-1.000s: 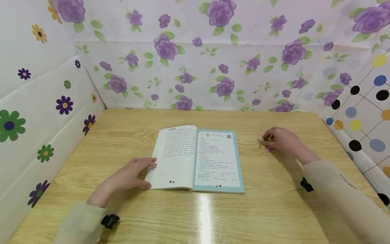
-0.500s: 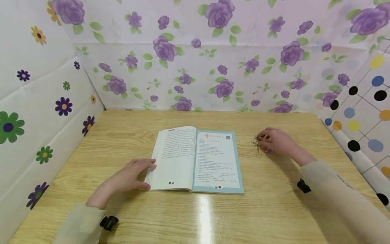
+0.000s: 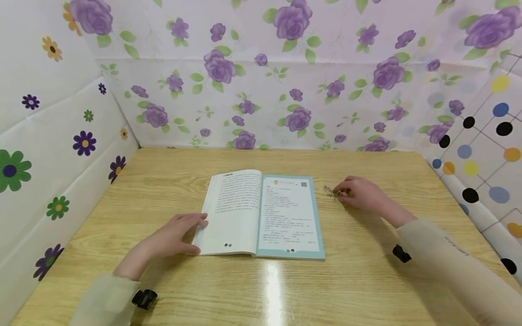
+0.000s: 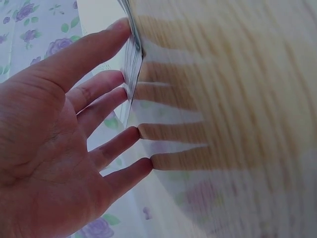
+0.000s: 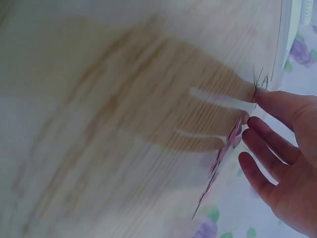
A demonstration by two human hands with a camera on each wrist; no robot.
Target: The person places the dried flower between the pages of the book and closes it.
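Observation:
An open book (image 3: pixel 285 217) lies on the wooden table, with a text page on the left and a blue-bordered page on the right. My left hand (image 3: pixel 169 237) rests at its left edge; in the left wrist view the thumb and some fingertips (image 4: pixel 119 78) touch the page edges, fingers fairly straight. To the right of the book, my right hand (image 3: pixel 364 197) pinches a small sprig with pink flowers and thin green stems (image 3: pixel 329 192). Seen from the right wrist, the pink flowers (image 5: pixel 225 148) hang low over or on the table beside the fingertips (image 5: pixel 255 121).
The wooden table (image 3: pixel 228 290) has a glossy surface that reflects the hands. A floral sheet (image 3: pixel 261 90) rises behind it, with patterned sheets on the left and right sides. Black wrist straps (image 3: pixel 144 299) show under both sleeves.
My right hand has moved left toward the book, bringing the sprig with it. The left hand stays at the book's left edge. The whole view has shifted slightly.

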